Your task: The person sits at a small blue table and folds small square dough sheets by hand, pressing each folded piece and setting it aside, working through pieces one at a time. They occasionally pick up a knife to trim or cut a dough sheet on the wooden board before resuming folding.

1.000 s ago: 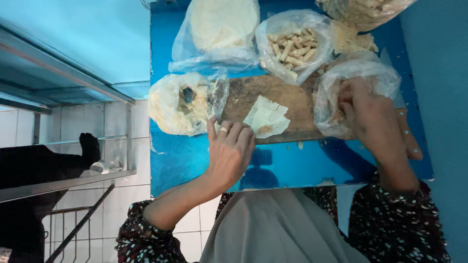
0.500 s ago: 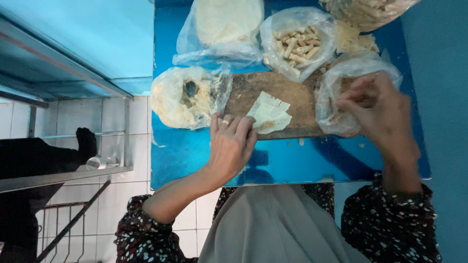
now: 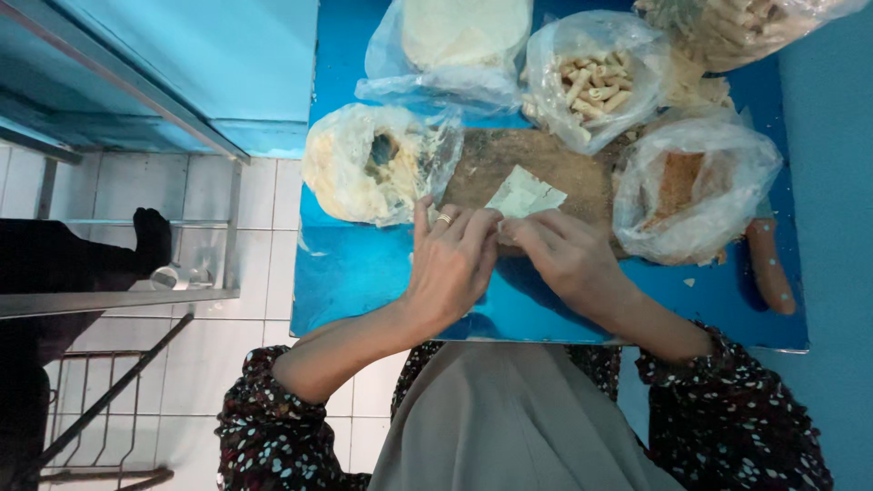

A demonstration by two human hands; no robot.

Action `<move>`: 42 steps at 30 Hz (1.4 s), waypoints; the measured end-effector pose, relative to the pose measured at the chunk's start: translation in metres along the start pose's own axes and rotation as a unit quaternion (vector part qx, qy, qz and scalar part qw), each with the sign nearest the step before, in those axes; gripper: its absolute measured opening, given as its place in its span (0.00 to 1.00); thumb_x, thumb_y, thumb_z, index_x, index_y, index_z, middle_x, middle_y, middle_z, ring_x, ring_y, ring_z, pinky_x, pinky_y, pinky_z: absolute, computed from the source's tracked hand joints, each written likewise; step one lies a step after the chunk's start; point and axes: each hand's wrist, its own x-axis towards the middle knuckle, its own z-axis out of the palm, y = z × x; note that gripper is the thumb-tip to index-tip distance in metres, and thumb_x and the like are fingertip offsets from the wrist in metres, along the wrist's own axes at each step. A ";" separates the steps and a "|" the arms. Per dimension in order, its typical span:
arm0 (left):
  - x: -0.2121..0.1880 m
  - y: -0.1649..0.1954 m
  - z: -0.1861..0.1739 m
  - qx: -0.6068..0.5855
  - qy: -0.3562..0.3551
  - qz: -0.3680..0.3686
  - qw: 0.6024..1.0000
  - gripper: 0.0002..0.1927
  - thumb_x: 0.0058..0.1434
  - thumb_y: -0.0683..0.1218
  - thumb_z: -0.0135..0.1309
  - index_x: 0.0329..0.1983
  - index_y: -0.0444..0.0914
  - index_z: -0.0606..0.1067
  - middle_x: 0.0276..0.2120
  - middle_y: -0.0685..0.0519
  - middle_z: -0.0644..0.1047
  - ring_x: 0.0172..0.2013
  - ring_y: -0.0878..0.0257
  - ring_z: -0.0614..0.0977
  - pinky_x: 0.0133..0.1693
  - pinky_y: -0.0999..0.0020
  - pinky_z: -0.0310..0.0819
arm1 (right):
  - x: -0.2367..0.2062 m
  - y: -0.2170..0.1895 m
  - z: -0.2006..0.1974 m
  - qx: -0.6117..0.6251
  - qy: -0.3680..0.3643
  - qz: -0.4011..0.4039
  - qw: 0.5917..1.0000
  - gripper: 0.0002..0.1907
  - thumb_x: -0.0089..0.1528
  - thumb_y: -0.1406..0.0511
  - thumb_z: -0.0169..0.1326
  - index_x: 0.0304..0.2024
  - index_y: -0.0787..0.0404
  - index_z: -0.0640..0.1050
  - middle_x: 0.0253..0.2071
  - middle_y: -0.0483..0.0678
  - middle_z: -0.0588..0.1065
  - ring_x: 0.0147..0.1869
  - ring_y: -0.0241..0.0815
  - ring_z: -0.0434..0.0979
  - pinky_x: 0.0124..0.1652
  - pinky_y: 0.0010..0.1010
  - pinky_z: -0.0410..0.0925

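Observation:
A thin pale square wrapper (image 3: 525,194) lies on a brown wooden board (image 3: 546,164) on the blue table (image 3: 364,273). My left hand (image 3: 452,259), a ring on one finger, presses its fingertips on the wrapper's near left edge. My right hand (image 3: 571,257) meets it from the right, fingers bent over the wrapper's near edge. What lies under the fingers is hidden.
Clear plastic bags ring the board: one with a pale filling (image 3: 373,164) at left, one with round flat sheets (image 3: 455,36) behind, one with small rolled sticks (image 3: 591,77), one with brown crumbs (image 3: 696,186) at right. A sausage (image 3: 769,266) lies at the far right.
My right hand has come out of the crumb bag at the right and moved left to the wrapper, beside my left hand. The left hand has stayed at the wrapper's edge.

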 end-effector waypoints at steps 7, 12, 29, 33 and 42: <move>0.001 0.003 0.001 0.008 -0.001 -0.003 1.000 0.08 0.66 0.39 0.54 0.48 0.38 0.73 0.40 0.49 0.79 0.45 0.50 0.78 0.62 0.41 0.57 | 0.000 0.006 0.000 -0.005 0.014 0.003 1.000 0.16 0.58 0.71 0.58 0.48 0.63 0.74 0.43 0.52 0.78 0.46 0.53 0.80 0.44 0.41 0.73; 0.002 0.003 0.002 0.009 -0.015 0.000 1.000 0.10 0.64 0.39 0.54 0.49 0.38 0.74 0.37 0.49 0.78 0.43 0.50 0.78 0.62 0.37 0.55 | -0.008 0.016 -0.028 0.097 -0.002 0.237 0.967 0.09 0.64 0.68 0.59 0.45 0.63 0.73 0.45 0.50 0.81 0.46 0.47 0.84 0.41 0.34 0.75; 0.003 0.001 0.031 0.032 -0.004 0.086 0.996 0.14 0.59 0.36 0.55 0.49 0.37 0.74 0.41 0.52 0.79 0.46 0.55 0.80 0.67 0.33 0.50 | -0.024 0.038 -0.015 0.289 -0.014 0.392 0.874 0.21 0.60 0.71 0.61 0.53 0.63 0.70 0.40 0.46 0.78 0.43 0.35 0.82 0.42 0.28 0.75; 0.003 0.001 0.033 0.035 0.003 0.086 0.996 0.14 0.60 0.36 0.55 0.49 0.38 0.74 0.44 0.51 0.78 0.46 0.55 0.80 0.67 0.33 0.49 | -0.033 0.045 0.000 0.390 0.020 0.367 0.845 0.24 0.59 0.74 0.59 0.56 0.62 0.68 0.46 0.46 0.76 0.50 0.35 0.79 0.47 0.27 0.75; 0.005 0.004 0.027 0.061 0.004 0.088 0.994 0.08 0.59 0.39 0.56 0.42 0.38 0.76 0.51 0.52 0.75 0.53 0.54 0.76 0.66 0.34 0.51 | -0.042 0.040 0.017 0.459 0.047 0.348 0.816 0.20 0.64 0.76 0.57 0.56 0.63 0.67 0.50 0.50 0.77 0.57 0.38 0.80 0.53 0.30 0.75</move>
